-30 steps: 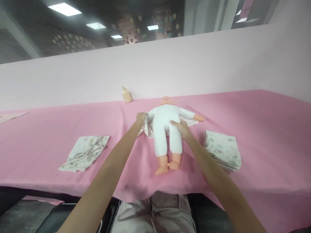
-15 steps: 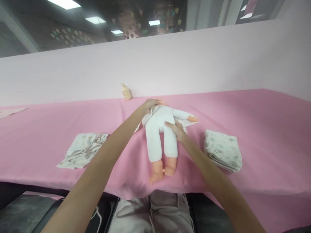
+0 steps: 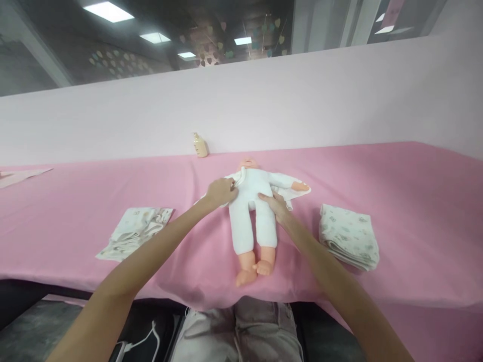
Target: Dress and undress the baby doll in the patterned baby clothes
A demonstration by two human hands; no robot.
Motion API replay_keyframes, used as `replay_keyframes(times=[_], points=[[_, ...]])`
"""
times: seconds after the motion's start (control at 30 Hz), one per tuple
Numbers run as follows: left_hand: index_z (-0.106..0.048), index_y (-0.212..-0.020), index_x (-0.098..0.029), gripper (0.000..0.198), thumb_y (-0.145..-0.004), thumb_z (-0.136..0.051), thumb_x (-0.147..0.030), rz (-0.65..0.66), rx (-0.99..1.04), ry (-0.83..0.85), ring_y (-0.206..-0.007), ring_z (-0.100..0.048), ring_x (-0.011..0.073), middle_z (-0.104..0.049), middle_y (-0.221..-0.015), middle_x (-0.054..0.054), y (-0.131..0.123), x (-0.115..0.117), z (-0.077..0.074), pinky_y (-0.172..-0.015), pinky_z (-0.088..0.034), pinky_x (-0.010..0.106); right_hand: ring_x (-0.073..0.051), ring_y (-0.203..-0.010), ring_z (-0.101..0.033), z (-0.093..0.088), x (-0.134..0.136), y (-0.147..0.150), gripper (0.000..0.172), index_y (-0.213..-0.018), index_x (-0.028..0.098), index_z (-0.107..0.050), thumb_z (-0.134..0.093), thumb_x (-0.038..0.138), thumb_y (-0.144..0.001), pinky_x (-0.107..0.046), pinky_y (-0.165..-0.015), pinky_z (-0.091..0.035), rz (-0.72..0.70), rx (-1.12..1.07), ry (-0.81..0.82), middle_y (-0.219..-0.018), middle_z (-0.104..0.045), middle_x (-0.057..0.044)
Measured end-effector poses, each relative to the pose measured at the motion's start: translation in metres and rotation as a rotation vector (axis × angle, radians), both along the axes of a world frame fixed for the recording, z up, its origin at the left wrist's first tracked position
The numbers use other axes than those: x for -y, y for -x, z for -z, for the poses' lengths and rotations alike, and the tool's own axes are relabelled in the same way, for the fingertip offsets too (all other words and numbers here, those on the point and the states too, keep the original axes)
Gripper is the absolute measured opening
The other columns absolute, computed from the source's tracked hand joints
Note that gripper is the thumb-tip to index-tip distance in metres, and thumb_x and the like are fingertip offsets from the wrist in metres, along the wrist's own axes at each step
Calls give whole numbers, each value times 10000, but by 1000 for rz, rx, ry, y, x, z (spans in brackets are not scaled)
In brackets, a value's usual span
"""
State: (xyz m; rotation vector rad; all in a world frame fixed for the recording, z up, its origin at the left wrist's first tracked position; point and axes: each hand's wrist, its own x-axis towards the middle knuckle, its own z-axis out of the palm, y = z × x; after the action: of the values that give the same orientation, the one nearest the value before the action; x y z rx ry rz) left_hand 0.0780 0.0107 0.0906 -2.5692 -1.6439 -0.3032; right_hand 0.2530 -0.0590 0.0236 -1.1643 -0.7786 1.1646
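Note:
A baby doll (image 3: 247, 229) with a white cloth body lies on its back, its bare feet towards me and its head tipped away. Under its torso a white garment (image 3: 289, 193) is spread, sticking out on both sides. My left hand (image 3: 222, 192) is closed on the garment's edge beside the doll's chest, covering the doll's arm on that side. My right hand (image 3: 275, 203) grips the doll's side at the hip, thumb on the belly. The doll's other arm (image 3: 283, 180) stretches out to the right, over the garment.
On a pink cloth (image 3: 350, 176) covering the table, a folded printed cloth (image 3: 349, 236) lies at the right and folded printed fabric (image 3: 138, 229) at the left. A small bottle (image 3: 200, 145) stands by the white wall (image 3: 241, 108). A pale pink item (image 3: 22, 177) lies far left.
My left hand has come down from near the doll's head to beside its chest, pulling the garment's edge outward. My right hand has stayed on the doll's hip.

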Motion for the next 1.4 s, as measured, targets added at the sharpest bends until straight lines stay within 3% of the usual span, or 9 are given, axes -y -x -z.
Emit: replay_keyframes(times=[0.17, 0.3, 0.4, 0.5, 0.63, 0.8, 0.97, 1.17, 1.4], points=[[-634, -821, -155, 221, -774, -442, -253, 158, 293, -24, -642, -599, 177, -645, -721, 41, -6, 9, 4, -601, -430, 282, -291, -953, -635, -1, 2, 2, 379, -930, 230, -678, -770, 336, -578, -371, -765, -539, 11, 3, 1, -1029, -690, -72], [-619, -1081, -159, 355, -798, -500, -338, 289, 641, 287, -557, -590, 128, -658, -711, 9, -21, 19, 9, -566, -463, 250, -274, -908, -646, 3, 0, 4, 411, -979, 217, -668, -745, 346, -597, -367, -735, -540, 17, 33, -4, -991, -697, -64], [-626, -1093, -162, 386, -806, -519, -396, 383, 737, 474, -509, -568, 115, -637, -649, -1, -20, 25, 21, -512, -458, 235, -242, -854, -656, 6, -1, 5, 414, -1014, 200, -646, -715, 343, -631, -360, -721, -546, 4, 69, -5, -980, -697, -60], [-665, -976, -156, 321, -826, -478, -369, 294, 827, 271, -609, -593, 131, -657, -711, 24, 0, 15, 36, -584, -480, 245, -225, -870, -657, 6, 0, 5, 399, -1045, 203, -627, -693, 307, -665, -355, -738, -556, -4, 79, -3, -1040, -685, -54], [-666, -953, -143, 330, -850, -416, -332, 28, 598, -113, -935, -608, 220, -674, -1012, 98, 45, -17, 55, -857, -460, 332, -223, -904, -656, 5, 1, 5, 390, -1076, 201, -611, -667, 282, -699, -361, -770, -559, -42, 44, -26, -1066, -679, -54], [-622, -1055, -140, 334, -833, -431, -301, -174, 146, -30, -1029, -578, 308, -641, -1116, 150, 78, -44, 78, -859, -425, 380, -223, -887, -661, 4, 1, 6, 398, -1081, 203, -607, -674, 233, -690, -369, -764, -562, -38, 9, -41, -1062, -680, -51], [-636, -967, -152, 378, -896, -294, -300, -224, 217, 3, -880, -612, 243, -672, -1005, 125, 80, -57, 87, -707, -416, 289, -212, -878, -662, -3, 3, 8, 423, -1096, 193, -594, -688, 195, -683, -365, -757, -565, -22, -5, -28, -1074, -677, -56], [-648, -837, -158, 464, -913, -228, -341, -228, 304, 40, -764, -583, 181, -690, -862, 63, 83, -79, 79, -628, -373, 247, -209, -903, -656, -8, 7, 6, 446, -1106, 194, -590, -712, 220, -678, -367, -779, -563, -65, -28, -30, -1097, -671, -57], [-684, -961, -168, 462, -892, -273, -367, -156, 367, 69, -844, -604, 206, -694, -997, 80, 78, -89, 70, -691, -415, 268, -221, -954, -641, -6, 8, 7, 437, -1097, 257, -612, -725, 252, -676, -345, -793, -548, -87, -22, -86, -1106, -676, -33]])
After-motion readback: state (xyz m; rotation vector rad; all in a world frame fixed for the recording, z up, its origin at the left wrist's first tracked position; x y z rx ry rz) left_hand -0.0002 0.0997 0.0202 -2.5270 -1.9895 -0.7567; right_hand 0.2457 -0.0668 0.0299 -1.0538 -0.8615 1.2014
